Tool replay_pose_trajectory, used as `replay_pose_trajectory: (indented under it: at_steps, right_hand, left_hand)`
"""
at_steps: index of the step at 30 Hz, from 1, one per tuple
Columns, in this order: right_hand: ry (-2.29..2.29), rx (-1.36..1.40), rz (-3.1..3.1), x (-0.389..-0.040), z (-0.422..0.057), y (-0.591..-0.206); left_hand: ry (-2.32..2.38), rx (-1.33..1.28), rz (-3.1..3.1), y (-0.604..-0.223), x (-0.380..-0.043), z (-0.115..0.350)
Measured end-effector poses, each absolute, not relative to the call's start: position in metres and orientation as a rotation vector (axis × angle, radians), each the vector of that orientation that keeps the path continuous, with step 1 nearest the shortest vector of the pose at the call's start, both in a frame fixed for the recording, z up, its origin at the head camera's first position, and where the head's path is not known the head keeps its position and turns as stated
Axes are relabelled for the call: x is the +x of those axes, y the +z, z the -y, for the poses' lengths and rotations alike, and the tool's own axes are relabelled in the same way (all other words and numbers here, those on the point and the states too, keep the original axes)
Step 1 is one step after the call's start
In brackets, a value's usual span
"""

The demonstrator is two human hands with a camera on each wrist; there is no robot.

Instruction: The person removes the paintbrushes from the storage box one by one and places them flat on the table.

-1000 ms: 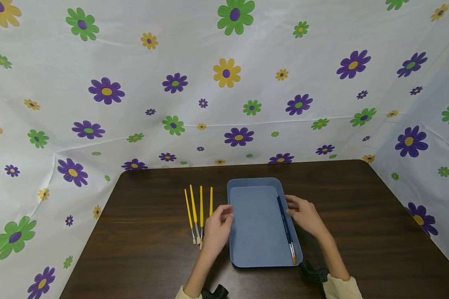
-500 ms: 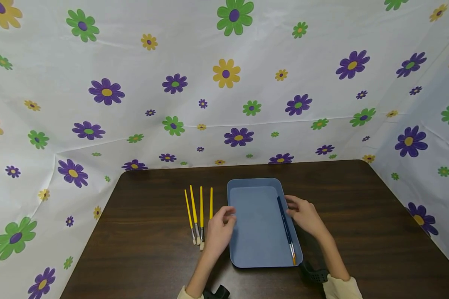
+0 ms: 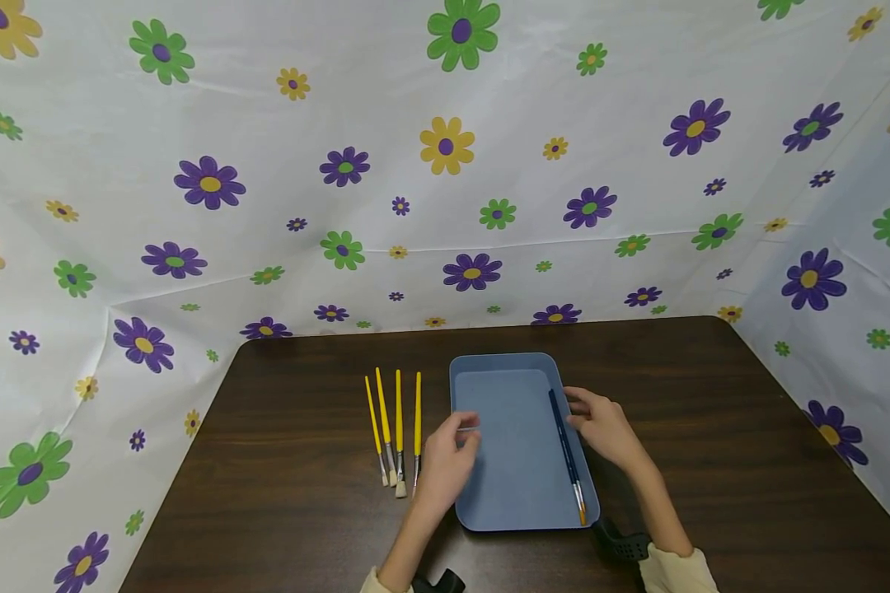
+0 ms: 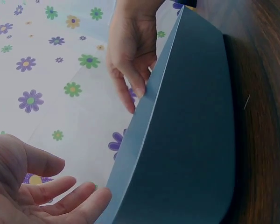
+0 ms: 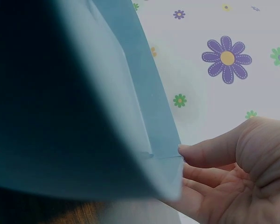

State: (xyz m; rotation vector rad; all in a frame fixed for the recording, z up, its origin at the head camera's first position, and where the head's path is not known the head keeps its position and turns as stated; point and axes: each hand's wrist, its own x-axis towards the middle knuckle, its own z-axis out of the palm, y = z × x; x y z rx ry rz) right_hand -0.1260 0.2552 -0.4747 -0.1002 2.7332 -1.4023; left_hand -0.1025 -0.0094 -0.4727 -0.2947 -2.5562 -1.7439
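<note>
A blue-grey rectangular tray (image 3: 515, 461) lies on the dark wooden table. Inside, along its right side, rests a dark blue paintbrush (image 3: 566, 445) with a brown tip; a second may lie against it, I cannot tell. My left hand (image 3: 448, 461) hovers over the tray's left edge, fingers loosely bent, holding nothing; in the left wrist view its fingers (image 4: 60, 193) are apart from each other. My right hand (image 3: 608, 428) holds the tray's right wall, its thumb (image 5: 210, 151) at the rim and its other fingers beyond it. Several yellow-handled paintbrushes (image 3: 399, 412) lie left of the tray.
The table (image 3: 297, 461) extends to both sides of the tray. A white curtain (image 3: 386, 123) with printed flowers hangs behind and beside it. The yellow brushes lie close to my left hand, bristles toward me, the rightmost partly hidden by that hand.
My left hand has moved a little right, further over the tray's left part, uncovering more of the yellow brushes. The right hand, tray and brushes have stayed in place.
</note>
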Motion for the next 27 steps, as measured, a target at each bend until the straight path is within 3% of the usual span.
replay_pose_trajectory:
  at_steps: [27]
  right_hand:
    - [-1.391, -0.089, -2.758, -0.127, -0.256, -0.478]
  left_hand:
    - [-1.798, -0.518, 2.645, -0.483, -0.090, -0.044]
